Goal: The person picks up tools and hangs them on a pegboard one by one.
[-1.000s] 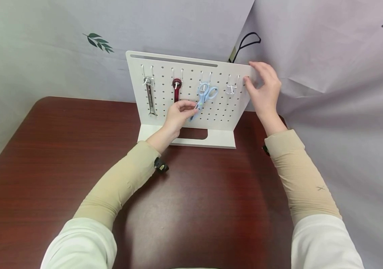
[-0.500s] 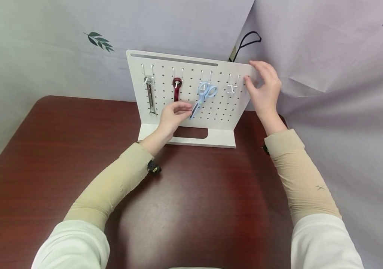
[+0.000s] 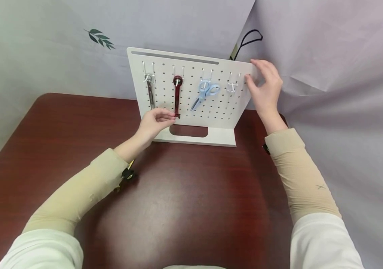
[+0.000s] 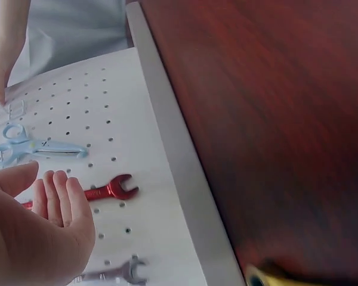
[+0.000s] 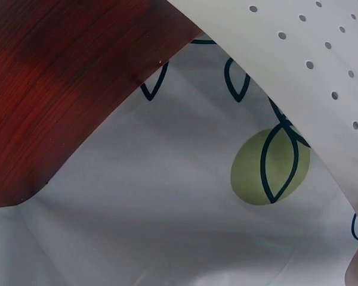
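Observation:
A white pegboard stand (image 3: 220, 112) stands upright on the table. My right hand (image 3: 268, 87) grips its upper right edge, thumb on the front and fingers at the edge. My left hand (image 3: 154, 121) is by the lower end of a hanging red wrench (image 3: 177, 97). In the left wrist view its fingers overlap the wrench's shaft, with the thumb apart from them. Light blue scissors (image 3: 199, 100) hang on a hook to the right of that wrench. A silver wrench (image 3: 150, 91) hangs at the left, its lower end hidden behind my left hand in the head view.
A white wire hook (image 3: 232, 87) at the board's right bears nothing. The dark red wooden table (image 3: 184, 194) stretches in front. A pale patterned cloth (image 3: 60, 56) hangs behind, and another pale cloth (image 3: 346, 74) hangs to the right.
My left hand has let go of the scissors' blades and moved left to the red wrench's lower end. The scissors hang tilted on their hook. My right hand has stayed on the board's edge.

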The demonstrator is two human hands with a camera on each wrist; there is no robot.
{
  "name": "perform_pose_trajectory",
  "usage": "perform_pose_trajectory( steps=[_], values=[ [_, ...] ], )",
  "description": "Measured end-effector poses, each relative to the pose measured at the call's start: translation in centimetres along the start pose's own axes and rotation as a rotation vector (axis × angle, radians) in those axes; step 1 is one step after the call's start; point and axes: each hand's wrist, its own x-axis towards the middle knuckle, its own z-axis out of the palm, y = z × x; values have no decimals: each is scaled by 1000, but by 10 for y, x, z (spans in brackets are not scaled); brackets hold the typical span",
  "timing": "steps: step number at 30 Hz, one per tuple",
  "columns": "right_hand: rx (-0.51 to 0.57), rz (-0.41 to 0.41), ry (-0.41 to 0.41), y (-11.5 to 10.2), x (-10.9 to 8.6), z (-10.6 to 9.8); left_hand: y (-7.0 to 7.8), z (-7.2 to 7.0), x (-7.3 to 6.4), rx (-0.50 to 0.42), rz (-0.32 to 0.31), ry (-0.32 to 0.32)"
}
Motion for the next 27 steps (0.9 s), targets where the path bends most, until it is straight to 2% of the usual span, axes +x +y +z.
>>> perform_pose_trajectory(
  steps=[7,15,21,27],
  values=[
    [-5,1,-4,0,1,0,-7,-27,-23,125,-20,-15],
    [-4,17,-7,-1,0,0,-13,-53,-49,264,-38,-66],
    [-4,14,-6,0,0,0,-18,-70,-65,285,-70,-86],
    [-1,11,-7,1,0,0,-26,-83,-76,342,-66,-97]
  ],
)
